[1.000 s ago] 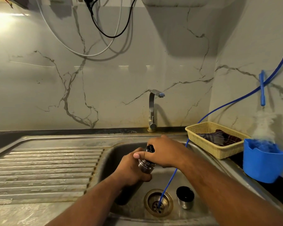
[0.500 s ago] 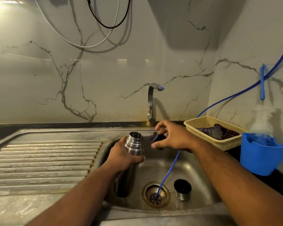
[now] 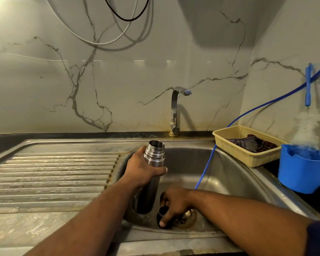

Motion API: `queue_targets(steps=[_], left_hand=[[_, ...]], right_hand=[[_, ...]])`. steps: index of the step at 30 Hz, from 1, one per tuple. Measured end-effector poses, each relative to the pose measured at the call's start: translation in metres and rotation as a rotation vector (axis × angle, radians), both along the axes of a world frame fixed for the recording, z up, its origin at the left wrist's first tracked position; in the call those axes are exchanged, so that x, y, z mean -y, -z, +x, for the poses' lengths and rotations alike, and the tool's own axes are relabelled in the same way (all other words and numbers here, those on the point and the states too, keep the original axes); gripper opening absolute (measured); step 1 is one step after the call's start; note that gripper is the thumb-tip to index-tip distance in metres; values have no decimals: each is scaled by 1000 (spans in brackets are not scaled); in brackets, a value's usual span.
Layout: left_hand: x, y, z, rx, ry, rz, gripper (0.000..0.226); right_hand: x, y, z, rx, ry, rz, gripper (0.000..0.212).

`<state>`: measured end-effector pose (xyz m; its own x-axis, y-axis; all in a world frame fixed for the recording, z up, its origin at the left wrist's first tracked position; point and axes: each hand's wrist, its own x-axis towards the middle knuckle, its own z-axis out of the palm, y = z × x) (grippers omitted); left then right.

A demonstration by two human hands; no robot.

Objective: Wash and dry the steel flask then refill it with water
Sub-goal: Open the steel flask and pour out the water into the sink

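Left hand grips the steel flask round its upper body, holding it upright over the sink, mouth open and threads bare. Right hand reaches down to the basin floor, fingers closed on a small dark stopper right beside the drain. From the head view, no water runs from the tap. Judging by this, the flask is opened and washing has not begun; next comes freeing the right hand and turning on the tap.
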<state>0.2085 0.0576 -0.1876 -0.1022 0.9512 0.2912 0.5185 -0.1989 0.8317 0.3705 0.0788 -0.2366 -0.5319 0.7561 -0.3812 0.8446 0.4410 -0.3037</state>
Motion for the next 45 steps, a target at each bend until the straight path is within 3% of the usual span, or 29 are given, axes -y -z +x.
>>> queue_targets(steps=[7, 13, 17, 22, 26, 31, 33, 37, 39, 45], left_hand=[[3, -7, 0, -9, -19, 38, 68], [5, -9, -1, 31, -29, 37, 72], [7, -14, 1, 93, -34, 97, 69], [14, -27, 15, 236, 29, 154, 72], [16, -37, 18, 363, 135, 111, 82], [22, -36, 7, 357, 239, 24, 72], [21, -34, 0, 319, 202, -10, 59], [7, -25, -12, 135, 94, -45, 63], [4, -21, -13, 65, 65, -40, 54], [-2, -16, -20, 13, -2, -11, 37]], right_hand=[[-3, 15, -8, -88, -38, 147, 37], [-6, 4, -7, -73, -3, 35, 83], [-6, -35, 7, -400, 96, -26, 106], [5, -55, -1, -848, 185, 7, 61], [7, -66, 5, -956, 189, 149, 80], [1, -84, 32, -774, 239, 432, 94], [-6, -87, 50, -637, 269, 535, 95], [-12, -79, 81, -426, 280, 687, 95], [-13, -69, 90, -363, 296, 760, 96], [-18, -57, 90, -155, 253, 856, 100]])
